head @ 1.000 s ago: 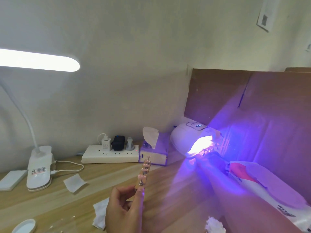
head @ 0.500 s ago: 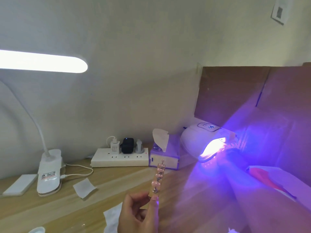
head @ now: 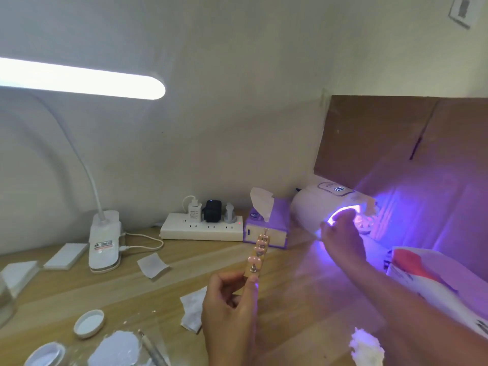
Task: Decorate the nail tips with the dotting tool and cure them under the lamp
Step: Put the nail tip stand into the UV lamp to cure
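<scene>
The left hand (head: 229, 310) pinches a strip of nail tips (head: 258, 253) by its lower end, holding it upright above the wooden tabletop (head: 290, 299). The right hand (head: 343, 233) is at the glowing violet mouth of the white curing lamp (head: 309, 207), its fingers blurred. A tissue box (head: 264, 231) stands just left of the lamp.

The desk (head: 79, 294) looks like matt, pale wood grain. The curing lamp (head: 309, 210) is smooth white plastic, the pink nail tips (head: 260, 245) seemingly glossy.

Curing lamp (head: 309, 210), two o'clock: my right hand (head: 343, 239) is blocking its mouth; tissue box (head: 277, 223) is crowding its nine, cardboard (head: 383, 138) its twelve.
</scene>
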A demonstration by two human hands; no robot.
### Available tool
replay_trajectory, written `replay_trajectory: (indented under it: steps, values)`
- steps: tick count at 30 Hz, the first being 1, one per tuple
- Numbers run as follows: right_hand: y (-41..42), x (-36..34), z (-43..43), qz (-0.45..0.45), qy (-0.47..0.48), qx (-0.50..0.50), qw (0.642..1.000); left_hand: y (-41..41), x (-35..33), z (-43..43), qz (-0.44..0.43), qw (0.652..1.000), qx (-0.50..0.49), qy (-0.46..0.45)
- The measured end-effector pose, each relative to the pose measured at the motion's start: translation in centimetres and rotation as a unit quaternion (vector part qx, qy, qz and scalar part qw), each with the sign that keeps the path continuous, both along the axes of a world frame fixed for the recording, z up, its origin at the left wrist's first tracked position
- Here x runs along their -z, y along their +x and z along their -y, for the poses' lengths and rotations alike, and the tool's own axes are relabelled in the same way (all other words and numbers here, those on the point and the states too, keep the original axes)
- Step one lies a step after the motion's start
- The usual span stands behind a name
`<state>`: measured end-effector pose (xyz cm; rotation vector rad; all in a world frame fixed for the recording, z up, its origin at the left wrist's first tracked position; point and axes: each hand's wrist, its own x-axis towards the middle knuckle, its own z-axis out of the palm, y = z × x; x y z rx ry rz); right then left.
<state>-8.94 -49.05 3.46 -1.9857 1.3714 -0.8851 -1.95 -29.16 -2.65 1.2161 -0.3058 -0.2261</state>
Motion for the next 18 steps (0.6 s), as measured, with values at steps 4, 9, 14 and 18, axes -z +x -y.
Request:
replay_trajectory:
  steps: [4,9,14,18]
  values:
    - [-0.5,1.9,-7.6,0.092,0.161,-0.15,0.971,-0.5,-0.4,-0.2,0.008,1.0,0.013,0.008]
    - [-1.4,2.1,-13.4,0.198,0.373,-0.25,0.871,-1.2,-0.8,-0.9,0.035,0.998,0.037,0.031]
    - [-1.0,1.9,-14.0,0.277,0.403,-0.24,0.839,-1.2,-0.8,-1.3,0.061,0.996,0.052,0.029]
    - [-0.8,2.1,-14.0,0.288,0.414,-0.193,0.842,-1.5,-1.0,-1.5,0.092,0.992,0.073,0.047]
